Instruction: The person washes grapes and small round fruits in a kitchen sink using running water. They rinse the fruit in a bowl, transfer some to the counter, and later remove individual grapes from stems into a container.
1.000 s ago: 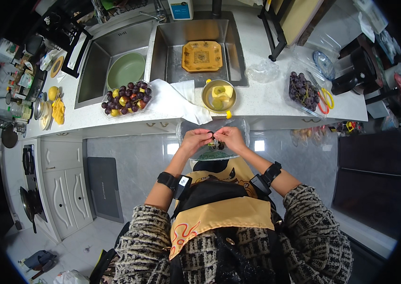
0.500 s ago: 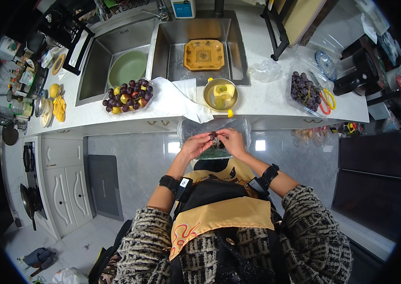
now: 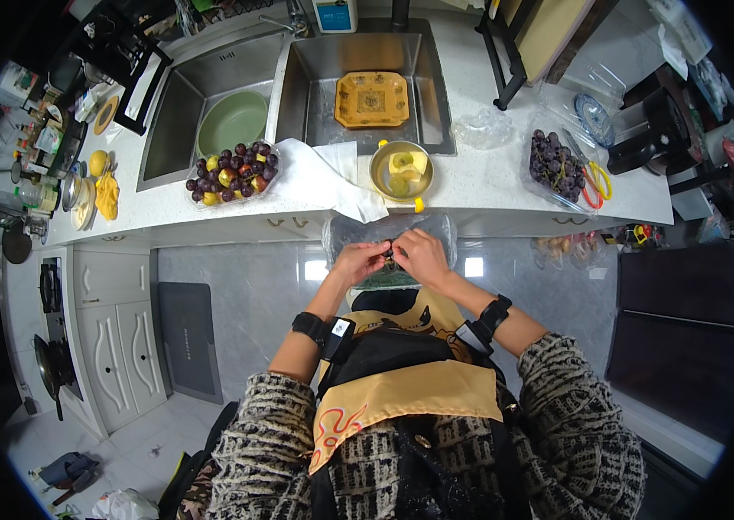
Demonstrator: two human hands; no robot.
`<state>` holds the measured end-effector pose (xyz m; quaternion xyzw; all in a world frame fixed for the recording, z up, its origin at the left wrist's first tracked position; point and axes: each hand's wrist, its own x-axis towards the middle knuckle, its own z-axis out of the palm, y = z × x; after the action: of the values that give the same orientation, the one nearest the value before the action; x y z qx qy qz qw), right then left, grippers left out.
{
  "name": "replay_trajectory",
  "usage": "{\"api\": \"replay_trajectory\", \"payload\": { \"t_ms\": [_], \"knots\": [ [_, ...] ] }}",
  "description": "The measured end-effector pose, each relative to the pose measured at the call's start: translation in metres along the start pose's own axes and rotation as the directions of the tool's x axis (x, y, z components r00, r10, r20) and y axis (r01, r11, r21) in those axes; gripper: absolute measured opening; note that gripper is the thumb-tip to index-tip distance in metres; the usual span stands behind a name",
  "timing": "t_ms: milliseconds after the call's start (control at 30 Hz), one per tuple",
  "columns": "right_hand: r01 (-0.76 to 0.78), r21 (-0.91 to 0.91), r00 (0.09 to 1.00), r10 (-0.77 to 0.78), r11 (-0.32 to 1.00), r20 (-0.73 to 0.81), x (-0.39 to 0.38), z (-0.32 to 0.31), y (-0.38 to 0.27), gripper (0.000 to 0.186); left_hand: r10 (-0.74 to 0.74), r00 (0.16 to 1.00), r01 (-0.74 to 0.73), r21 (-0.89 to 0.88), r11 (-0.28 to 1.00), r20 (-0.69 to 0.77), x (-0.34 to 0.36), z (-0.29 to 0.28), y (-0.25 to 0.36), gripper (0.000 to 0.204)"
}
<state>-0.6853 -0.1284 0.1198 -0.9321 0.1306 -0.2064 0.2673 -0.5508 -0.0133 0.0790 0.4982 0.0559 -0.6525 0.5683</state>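
My left hand (image 3: 357,262) and my right hand (image 3: 422,258) meet at the fingertips over a bin lined with a clear plastic bag (image 3: 343,236), below the counter's front edge. Between the pinched fingers is a small dark grape (image 3: 389,252), mostly covered by them. Just beyond, at the counter edge, stands a small metal pot (image 3: 378,184) with yellow handles. Inside it lie pale yellow fruit pieces (image 3: 417,162) and a round greenish one (image 3: 398,185), like a peeled grape. A clear tray of dark grapes and red-yellow fruit (image 3: 233,176) sits left of the pot.
A white cloth (image 3: 319,178) lies between tray and pot. Behind, the double sink (image 3: 305,104) holds a green basin (image 3: 234,126) and an orange-yellow dish (image 3: 371,100). To the right are a box of grapes (image 3: 558,169), scissors (image 3: 594,185) and crumpled clear plastic (image 3: 482,130).
Both hands have stayed over the bin. My right hand has turned over the grape, and the fingers now cover more of it.
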Motion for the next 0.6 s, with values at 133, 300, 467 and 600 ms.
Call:
{"api": "replay_trajectory", "payload": {
  "t_ms": [133,300,467,600],
  "knots": [
    [-0.207,0.214,0.978,0.200,0.955,0.054,0.003,0.006,0.009,0.008,-0.042,0.999,0.041,0.052,0.998,0.023,0.002,-0.001,0.010,0.015],
    [-0.613,0.524,0.781,0.553,0.591,0.290,0.006,0.027,0.034,0.012,-0.031,0.996,0.027,0.045,0.999,0.080,0.002,-0.002,0.019,0.017],
    [-0.674,0.435,0.736,0.596,0.598,0.322,-0.002,0.037,0.051,0.016,-0.052,0.982,0.052,0.006,0.999,0.179,0.003,-0.006,0.016,0.023],
    [-0.647,0.303,0.763,0.592,0.700,0.261,-0.006,0.034,0.049,0.017,-0.031,0.978,0.044,-0.058,0.997,0.208,0.003,-0.008,0.009,0.027]
  ]
}}
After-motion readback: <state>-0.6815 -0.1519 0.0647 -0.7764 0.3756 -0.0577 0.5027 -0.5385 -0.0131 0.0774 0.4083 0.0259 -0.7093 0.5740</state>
